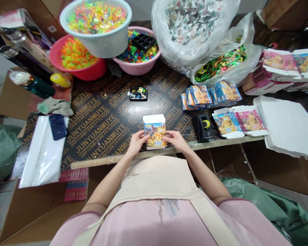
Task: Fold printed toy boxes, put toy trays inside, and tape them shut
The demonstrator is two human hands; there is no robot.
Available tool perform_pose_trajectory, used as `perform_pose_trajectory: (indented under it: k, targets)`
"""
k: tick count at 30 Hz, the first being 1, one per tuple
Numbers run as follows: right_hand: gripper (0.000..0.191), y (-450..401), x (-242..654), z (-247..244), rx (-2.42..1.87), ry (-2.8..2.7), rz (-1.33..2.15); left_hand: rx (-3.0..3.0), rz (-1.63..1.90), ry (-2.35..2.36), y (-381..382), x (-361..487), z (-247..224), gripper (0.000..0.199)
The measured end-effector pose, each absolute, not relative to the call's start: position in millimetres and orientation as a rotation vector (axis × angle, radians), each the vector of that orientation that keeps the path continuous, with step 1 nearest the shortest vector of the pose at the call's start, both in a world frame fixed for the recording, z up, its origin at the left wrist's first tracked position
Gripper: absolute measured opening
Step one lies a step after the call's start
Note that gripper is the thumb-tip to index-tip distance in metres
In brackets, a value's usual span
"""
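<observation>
Between my two hands is a small printed cardboard box (155,134), blue and yellow with a cartoon figure, its white flap raised at the far end. My left hand (138,141) grips its left edge, thumb on the front. On the opposite edge my right hand (176,140) pinches it the same way. The box is close to the table's front edge. Farther back lies a small black compartment tray (138,94) with little coloured pieces in it. A black tape dispenser (203,128) with a yellow core stands to the right of my right hand.
Tubs of coloured plastic pieces (96,42) and clear bags (195,41) line the back. At right are stacked blue boxes (212,95), flat printed boxes (238,121) and white card (289,124). A phone (58,126) lies on white plastic sheets (41,153) at left.
</observation>
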State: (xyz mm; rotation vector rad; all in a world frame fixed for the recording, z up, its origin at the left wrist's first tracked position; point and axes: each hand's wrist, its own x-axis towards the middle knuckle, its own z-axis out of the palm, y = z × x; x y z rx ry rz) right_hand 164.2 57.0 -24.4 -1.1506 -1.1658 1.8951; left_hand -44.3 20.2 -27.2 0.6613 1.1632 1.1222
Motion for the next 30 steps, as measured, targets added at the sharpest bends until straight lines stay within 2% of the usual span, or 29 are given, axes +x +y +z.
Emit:
perform_pose_trajectory:
  k: [7,11,13,16,19,23,26,30]
  targets:
    - [0.05,56,162,-29,-1.175,-1.221,1.784,0.878,1.128,1.254,20,-47,-27,0.036]
    - [0.059,58,166,-23,-1.109,-1.233,1.625,1.007,1.066,1.214,17,-40,-24,0.03]
    - [0.065,60,164,-25,-1.08,-1.115,1.556,0.96,1.072,1.196,14,-28,-25,0.033]
    - [0.072,59,151,-35,-1.097,-0.954,1.484,0.674,1.3,1.117,15,-6,-27,0.047]
    - [0.063,52,136,-44,-1.146,-0.946,1.363,0.496,1.431,1.102,18,9,-27,0.049]
    - [0.048,49,130,-40,-1.173,-1.099,1.273,0.448,1.414,1.145,21,1,-23,0.03]
    - [0.042,57,137,-31,-1.204,-1.219,1.325,0.503,1.376,1.185,28,-13,-20,0.02]
    - [0.036,64,146,-18,-1.207,-1.286,1.506,0.663,1.381,1.188,31,-19,-12,0.024]
